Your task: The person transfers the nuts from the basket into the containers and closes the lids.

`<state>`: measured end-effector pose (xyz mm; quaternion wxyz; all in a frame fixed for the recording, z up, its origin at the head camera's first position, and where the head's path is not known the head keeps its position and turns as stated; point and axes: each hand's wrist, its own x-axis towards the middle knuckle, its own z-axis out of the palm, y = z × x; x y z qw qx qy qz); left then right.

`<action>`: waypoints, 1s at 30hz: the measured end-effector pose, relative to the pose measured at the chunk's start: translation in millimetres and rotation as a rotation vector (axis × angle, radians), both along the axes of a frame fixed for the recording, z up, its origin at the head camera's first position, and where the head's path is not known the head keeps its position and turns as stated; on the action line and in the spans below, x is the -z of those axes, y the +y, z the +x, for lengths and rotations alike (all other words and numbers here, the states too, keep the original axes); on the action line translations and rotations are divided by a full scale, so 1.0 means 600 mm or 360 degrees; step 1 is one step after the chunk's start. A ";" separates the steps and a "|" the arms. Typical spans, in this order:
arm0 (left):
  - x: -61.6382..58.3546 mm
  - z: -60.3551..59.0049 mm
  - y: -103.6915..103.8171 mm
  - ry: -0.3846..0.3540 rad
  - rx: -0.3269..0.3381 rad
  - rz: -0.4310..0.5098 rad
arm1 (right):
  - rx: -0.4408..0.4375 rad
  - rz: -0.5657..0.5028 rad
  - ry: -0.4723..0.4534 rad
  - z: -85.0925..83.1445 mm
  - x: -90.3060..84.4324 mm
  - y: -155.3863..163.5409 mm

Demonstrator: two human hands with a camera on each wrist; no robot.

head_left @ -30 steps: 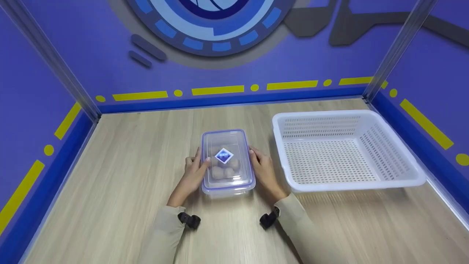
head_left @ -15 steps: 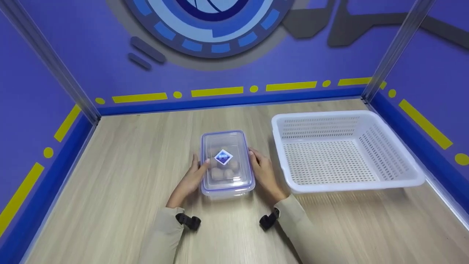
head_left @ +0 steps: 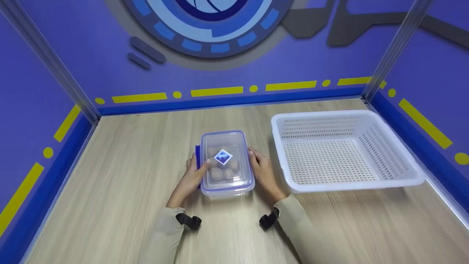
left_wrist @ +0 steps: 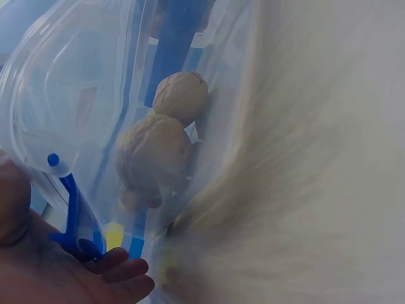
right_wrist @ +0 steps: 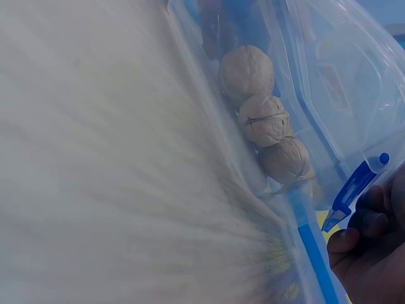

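A clear lidded container with a blue seal stands on the wooden table, with several walnuts inside. My left hand grips its left side: the thumb lies on the lid and the fingers are at the blue left latch, which stands swung out. In the left wrist view that latch shows just above my fingers. My right hand grips the container's right side. In the right wrist view its fingertips sit at the blue right latch, beside the walnuts.
A white perforated basket with nothing in it stands to the right of the container, close to my right hand. Purple walls with a blue base strip enclose the table at the back and on both sides.
The blue latch on the container's left side has swung outward under my left fingers. Both hands and the container stay where they were.
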<state>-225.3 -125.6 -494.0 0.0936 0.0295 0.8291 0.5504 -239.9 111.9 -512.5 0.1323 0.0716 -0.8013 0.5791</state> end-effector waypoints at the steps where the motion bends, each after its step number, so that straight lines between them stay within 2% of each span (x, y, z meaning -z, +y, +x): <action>1: -0.001 0.000 0.001 0.0012 -0.0014 0.0003 | 0.0004 0.0007 0.0002 0.000 0.000 0.000; 8: -0.007 0.002 0.008 0.0053 -0.0095 -0.0030 | -0.0020 -0.0040 -0.0021 -0.001 0.000 0.000; 14: -0.007 0.002 0.012 0.0125 -0.0114 -0.0068 | -0.0026 -0.0061 -0.0011 0.001 0.001 0.000; 19: -0.009 0.003 0.016 0.0208 -0.0115 -0.0043 | -0.0017 -0.0071 -0.0033 0.001 0.001 -0.001; 25: -0.011 0.005 0.023 0.0184 -0.0162 0.0001 | -0.0010 -0.0065 -0.0049 0.002 -0.001 -0.002; 30: -0.008 0.003 0.027 0.0143 -0.0176 0.0099 | -0.0017 -0.0061 -0.0048 0.003 0.000 -0.002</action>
